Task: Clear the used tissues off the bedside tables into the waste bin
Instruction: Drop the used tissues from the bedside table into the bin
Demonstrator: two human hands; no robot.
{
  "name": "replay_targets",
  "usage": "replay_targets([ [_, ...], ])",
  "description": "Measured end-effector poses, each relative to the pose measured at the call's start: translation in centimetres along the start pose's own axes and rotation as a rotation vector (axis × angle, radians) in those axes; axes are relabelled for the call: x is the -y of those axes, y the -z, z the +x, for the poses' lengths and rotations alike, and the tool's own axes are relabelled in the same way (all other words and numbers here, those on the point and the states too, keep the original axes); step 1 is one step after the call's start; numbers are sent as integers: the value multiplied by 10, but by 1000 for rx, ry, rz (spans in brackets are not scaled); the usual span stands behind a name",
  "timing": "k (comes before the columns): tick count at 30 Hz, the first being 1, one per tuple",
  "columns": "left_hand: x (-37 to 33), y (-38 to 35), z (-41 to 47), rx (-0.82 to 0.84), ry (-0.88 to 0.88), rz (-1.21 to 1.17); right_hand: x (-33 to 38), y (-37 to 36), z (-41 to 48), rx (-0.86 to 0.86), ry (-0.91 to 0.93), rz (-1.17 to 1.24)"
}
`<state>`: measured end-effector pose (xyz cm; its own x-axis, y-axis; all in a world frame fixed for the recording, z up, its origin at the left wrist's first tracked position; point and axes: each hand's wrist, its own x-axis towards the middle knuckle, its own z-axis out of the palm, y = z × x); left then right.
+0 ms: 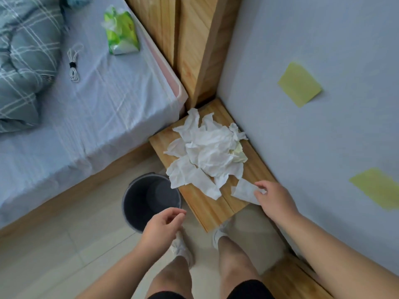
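A heap of crumpled white tissues (207,152) covers the middle of the wooden bedside table (207,208), which stands between the bed and the wall. One flat tissue (244,190) lies apart near the table's front right corner, and my right hand (275,199) pinches its edge with fingertips. My left hand (162,227) hovers lower, over the floor just in front of the waste bin, with fingers loosely curled and nothing in them. The dark round waste bin (129,203) stands on the floor left of the table and looks empty.
The bed (97,108) fills the left, with a green tissue pack (121,33) and a coiled white cord (74,63) on it. A wooden headboard (194,50) rises behind the table. The wall on the right carries yellow notes (299,84). My feet stand on the tiled floor (64,255).
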<state>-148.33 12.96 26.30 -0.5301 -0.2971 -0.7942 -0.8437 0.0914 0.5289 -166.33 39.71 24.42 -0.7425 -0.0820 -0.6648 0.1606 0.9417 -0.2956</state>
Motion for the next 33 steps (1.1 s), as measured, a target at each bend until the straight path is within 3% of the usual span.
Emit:
replay_targets([
  [4,3,-8,54,-101,-315,696,-18,-30,32,61,20,-302],
  [5,3,-12,70,-120,-357,778,-22,-39,39,68,22,-352],
  [10,3,-34,123,-282,-225,736,-43,-75,62,121,89,-333],
  [14,6,-44,151,-264,-215,720,-46,-83,69,99,98,-210],
  [23,9,-22,148,-374,-68,54,-23,-71,40,6,65,84],
  [33,31,18,72,-332,-18,-575,49,-66,-7,-20,129,135],
])
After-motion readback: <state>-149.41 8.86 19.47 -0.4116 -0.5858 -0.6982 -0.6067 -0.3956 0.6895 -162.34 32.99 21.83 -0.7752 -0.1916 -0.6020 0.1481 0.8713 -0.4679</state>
